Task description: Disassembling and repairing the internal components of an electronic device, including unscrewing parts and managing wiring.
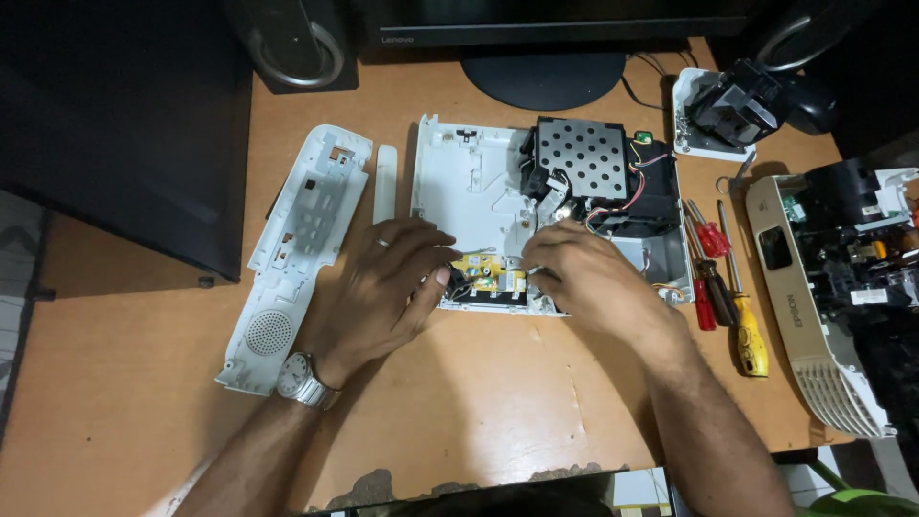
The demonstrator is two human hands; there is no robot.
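Observation:
An opened white device base (471, 187) lies on the wooden desk, with a perforated metal box (582, 155) and coloured wires at its right. At its near edge sits a small yellow circuit board (486, 275). My left hand (383, 292), with a ring and a wristwatch, rests at the base's near left corner, thumb touching beside the yellow board. My right hand (584, 278) is at the board's right side, fingertips pinched on a small metal part; what it is I cannot make out.
A white cover panel (292, 258) with a speaker grille lies left, a thin white strip (385, 182) beside it. Red and yellow screwdrivers (723, 292) lie right. Further right are a beige housing (814, 325) and black parts. A monitor stand (546, 72) is behind.

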